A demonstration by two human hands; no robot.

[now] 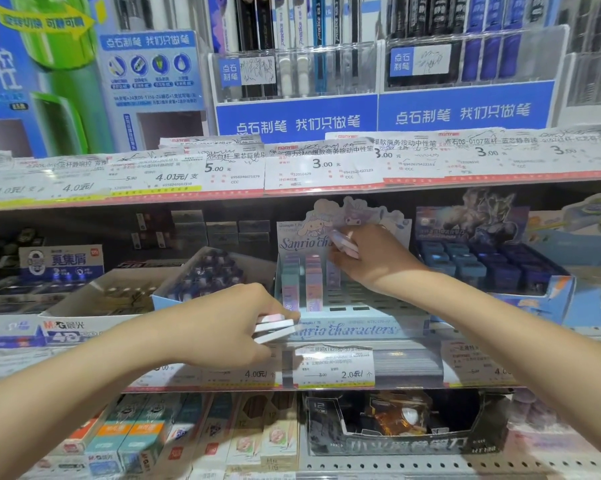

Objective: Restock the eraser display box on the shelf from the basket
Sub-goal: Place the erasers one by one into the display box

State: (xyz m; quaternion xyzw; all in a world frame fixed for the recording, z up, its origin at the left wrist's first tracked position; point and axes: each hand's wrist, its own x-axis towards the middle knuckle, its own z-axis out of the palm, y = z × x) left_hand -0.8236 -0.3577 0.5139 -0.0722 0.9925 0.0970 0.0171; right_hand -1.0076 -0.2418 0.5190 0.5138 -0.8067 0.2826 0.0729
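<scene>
A pastel eraser display box (347, 327) sits at the shelf's (410, 367) front edge, mostly empty slots. The right hand (375, 258) pinches an eraser (344, 244) over its back rows; the left hand (229, 323) grips spare erasers (275, 329) beside its front-left corner. A misaligned insertion could topple the standing erasers (302, 278).
</scene>
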